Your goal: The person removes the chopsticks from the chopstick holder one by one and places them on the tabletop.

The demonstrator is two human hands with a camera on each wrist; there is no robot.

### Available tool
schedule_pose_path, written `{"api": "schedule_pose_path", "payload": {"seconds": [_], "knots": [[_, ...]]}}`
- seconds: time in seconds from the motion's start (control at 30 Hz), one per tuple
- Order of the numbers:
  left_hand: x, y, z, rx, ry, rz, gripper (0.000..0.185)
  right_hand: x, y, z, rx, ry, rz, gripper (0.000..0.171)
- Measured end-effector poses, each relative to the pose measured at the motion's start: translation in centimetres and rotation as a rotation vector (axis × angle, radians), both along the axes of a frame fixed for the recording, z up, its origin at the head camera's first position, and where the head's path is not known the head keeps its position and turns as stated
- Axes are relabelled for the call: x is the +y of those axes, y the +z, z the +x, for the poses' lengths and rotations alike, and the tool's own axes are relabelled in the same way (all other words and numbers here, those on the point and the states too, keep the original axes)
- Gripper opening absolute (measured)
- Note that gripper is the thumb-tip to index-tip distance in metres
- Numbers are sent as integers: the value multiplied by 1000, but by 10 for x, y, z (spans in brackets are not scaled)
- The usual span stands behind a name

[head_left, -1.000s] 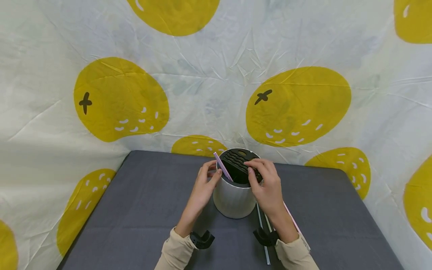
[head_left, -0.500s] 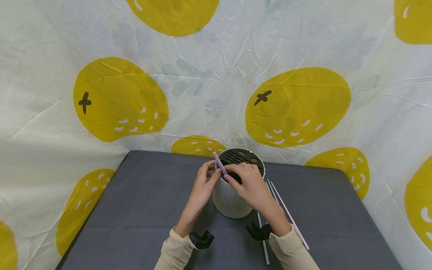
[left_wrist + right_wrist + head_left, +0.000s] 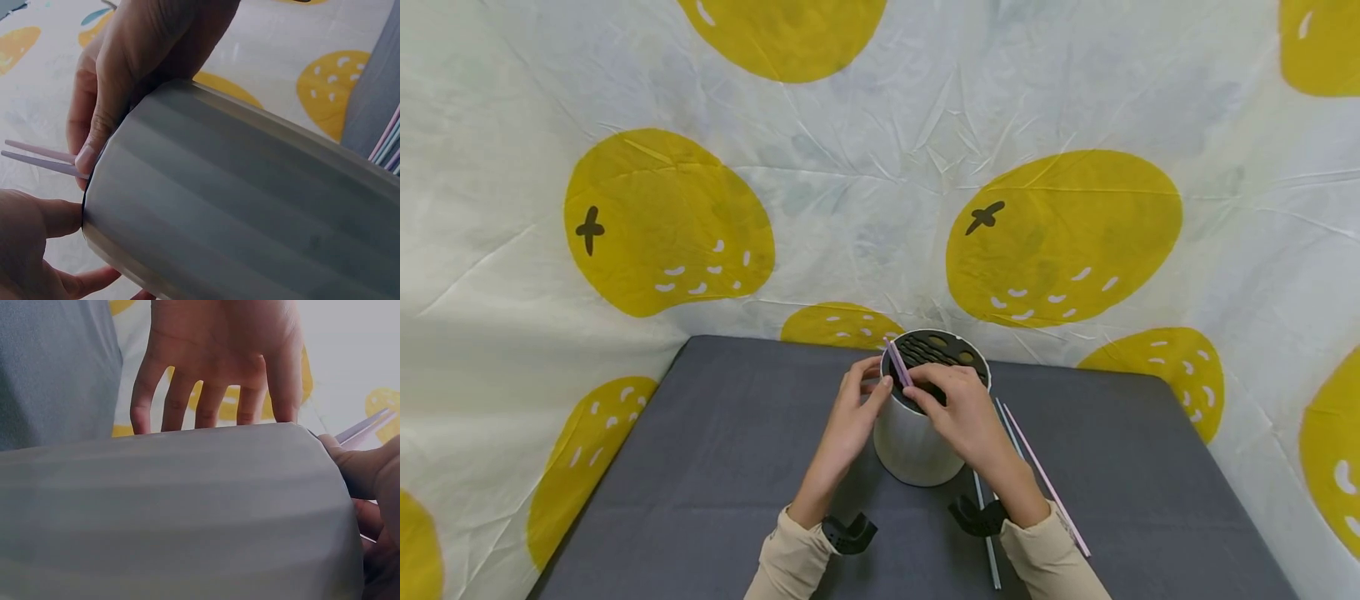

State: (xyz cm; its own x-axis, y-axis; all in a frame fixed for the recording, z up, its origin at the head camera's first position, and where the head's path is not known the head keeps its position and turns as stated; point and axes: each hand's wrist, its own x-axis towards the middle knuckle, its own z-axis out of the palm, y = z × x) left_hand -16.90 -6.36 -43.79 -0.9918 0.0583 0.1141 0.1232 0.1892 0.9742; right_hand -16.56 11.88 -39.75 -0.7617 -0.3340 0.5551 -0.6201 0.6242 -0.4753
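Note:
A pale grey cylindrical utensil holder (image 3: 917, 454) stands upright on the table, topped by a black slotted insert (image 3: 951, 352). Two chopsticks (image 3: 898, 365), one pink and one purple, stick out of its left opening; their lower ends are hidden inside. My right hand (image 3: 958, 408) pinches them between thumb and fingers close to the rim, as the left wrist view also shows. My left hand (image 3: 848, 421) rests against the holder's left side. In the right wrist view, fairly straight fingers (image 3: 209, 409) of that hand touch the wall with their tips.
Loose chopsticks lie right of the holder, including a pink one (image 3: 1047, 479) and a pale blue one (image 3: 988, 542), partly under my right forearm. A dark grey cloth covers the table (image 3: 737, 450). Behind it hangs a white curtain (image 3: 865, 217) with yellow fruit prints.
My right hand has moved left from the insert's right side to the pink and purple chopsticks and pinched them. Their tops have shifted slightly right. The left hand stays at the holder.

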Motion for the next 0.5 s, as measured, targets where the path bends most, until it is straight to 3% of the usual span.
{"api": "schedule_pose_path", "payload": {"seconds": [0.23,0.37,0.5], "knots": [[1,1,2,-3,5,-17,50,7,-2,6,31,0,-110,22],[1,0,2,-13,8,-19,51,14,-2,8,117,2,-294,25],[0,-1,2,-14,9,-17,51,23,3,9,216,3,-543,28]]}}
